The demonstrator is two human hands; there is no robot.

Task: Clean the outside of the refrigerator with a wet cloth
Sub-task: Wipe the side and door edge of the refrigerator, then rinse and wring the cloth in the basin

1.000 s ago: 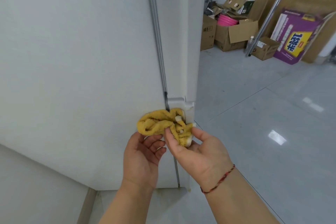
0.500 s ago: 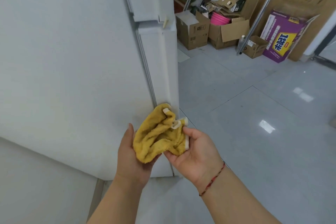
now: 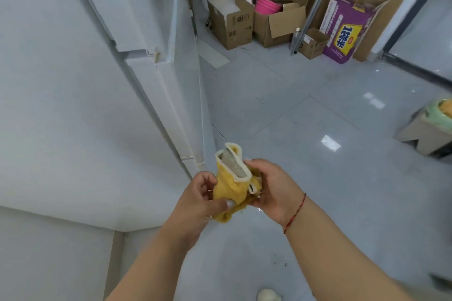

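Yellow cloth (image 3: 233, 186) bunched between both hands, left hand (image 3: 199, 199) pinching its lower fold, right hand (image 3: 271, 186) gripping its far side, fingers partly hidden, cloth now off the white refrigerator (image 3: 80, 95), earlier touching its corner.

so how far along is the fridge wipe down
Done: can't tell; nothing shows which parts were wiped. In hand: both the left hand and right hand grip the bunched yellow cloth, off the fridge. Left: putting the cloth to the fridge.
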